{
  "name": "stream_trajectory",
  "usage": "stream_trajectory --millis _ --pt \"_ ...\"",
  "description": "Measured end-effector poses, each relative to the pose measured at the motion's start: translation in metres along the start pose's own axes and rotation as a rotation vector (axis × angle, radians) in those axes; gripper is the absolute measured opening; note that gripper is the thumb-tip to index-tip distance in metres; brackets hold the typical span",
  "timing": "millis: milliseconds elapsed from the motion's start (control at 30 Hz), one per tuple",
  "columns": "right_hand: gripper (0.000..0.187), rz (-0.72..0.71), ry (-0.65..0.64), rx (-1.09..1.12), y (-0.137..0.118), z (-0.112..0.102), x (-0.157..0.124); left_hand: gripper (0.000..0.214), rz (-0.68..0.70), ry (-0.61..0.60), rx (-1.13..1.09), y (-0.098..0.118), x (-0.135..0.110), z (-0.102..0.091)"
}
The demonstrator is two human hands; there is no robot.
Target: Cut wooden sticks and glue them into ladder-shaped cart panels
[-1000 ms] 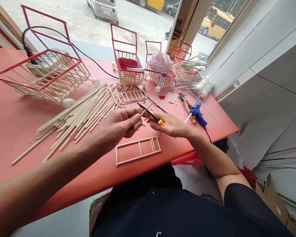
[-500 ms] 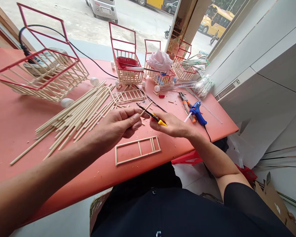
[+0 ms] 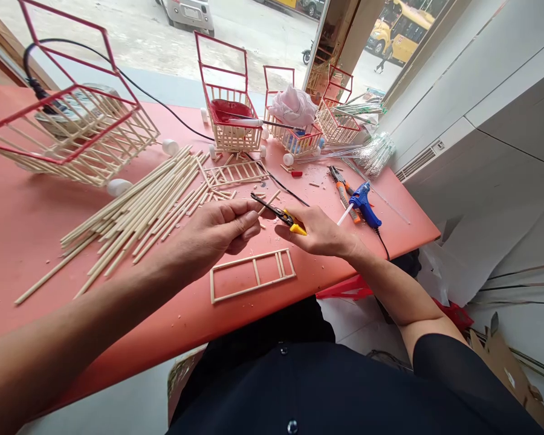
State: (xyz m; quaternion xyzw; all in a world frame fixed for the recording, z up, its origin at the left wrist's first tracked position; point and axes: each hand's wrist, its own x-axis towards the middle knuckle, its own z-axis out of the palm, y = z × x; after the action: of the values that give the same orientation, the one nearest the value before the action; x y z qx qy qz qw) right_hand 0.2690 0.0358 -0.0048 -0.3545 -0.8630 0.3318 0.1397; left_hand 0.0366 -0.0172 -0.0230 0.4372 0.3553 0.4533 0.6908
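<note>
My left hand (image 3: 217, 232) is closed, pinching a short wooden stick (image 3: 269, 200) that pokes out past its fingertips. My right hand (image 3: 320, 231) is wrapped round small black cutters with yellow handles (image 3: 278, 213), whose jaws meet the stick just above the table. Below both hands a ladder-like stick frame (image 3: 252, 274) lies flat on the red table (image 3: 18, 235). A loose pile of long sticks (image 3: 140, 211) spreads to the left of my left hand.
A large stick cart with a red frame (image 3: 72, 127) lies at the back left. Three smaller carts (image 3: 231, 118) stand at the back. A blue glue gun (image 3: 362, 202) and orange pliers (image 3: 342, 190) lie to the right. Another flat stick panel (image 3: 236, 173) lies behind the hands.
Both hands have stayed together, drifting very slightly; the cutters remain at the stick. The view has tilted a little.
</note>
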Motion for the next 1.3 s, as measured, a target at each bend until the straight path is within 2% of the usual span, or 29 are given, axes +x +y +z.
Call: stream_trajectory --millis 333,600,700,867,933,1067,1167,1300 --pt "0.037 0.007 0.096 -0.072 0.002 0.01 0.0 0.049 0.015 0.01 0.014 -0.006 0.004 -0.003" --pt "0.038 0.014 0.114 -0.124 0.003 0.011 -0.001 0.047 -0.006 -0.018 0.019 -0.004 0.004 -0.006" --pt "0.043 0.027 0.062 -0.144 0.002 0.005 0.002 0.049 -0.015 -0.049 0.011 -0.003 0.006 -0.005" --pt "0.046 0.137 -0.199 -0.066 -0.014 -0.017 0.005 0.046 -0.026 -0.097 -0.011 0.001 0.005 -0.002" --pt "0.05 0.161 -0.255 0.017 -0.02 -0.023 0.004 0.045 -0.025 -0.092 -0.011 0.004 0.004 -0.001" --pt "0.058 0.175 -0.309 0.153 -0.021 -0.027 0.001 0.047 -0.027 -0.068 -0.01 0.006 0.002 -0.001" --pt "0.059 0.242 -0.312 0.178 -0.018 -0.026 -0.001 0.047 -0.027 -0.037 -0.009 0.006 0.002 0.0" --pt "0.063 0.26 -0.298 0.186 -0.02 -0.025 -0.003 0.048 0.012 0.018 0.025 0.006 0.001 0.003"
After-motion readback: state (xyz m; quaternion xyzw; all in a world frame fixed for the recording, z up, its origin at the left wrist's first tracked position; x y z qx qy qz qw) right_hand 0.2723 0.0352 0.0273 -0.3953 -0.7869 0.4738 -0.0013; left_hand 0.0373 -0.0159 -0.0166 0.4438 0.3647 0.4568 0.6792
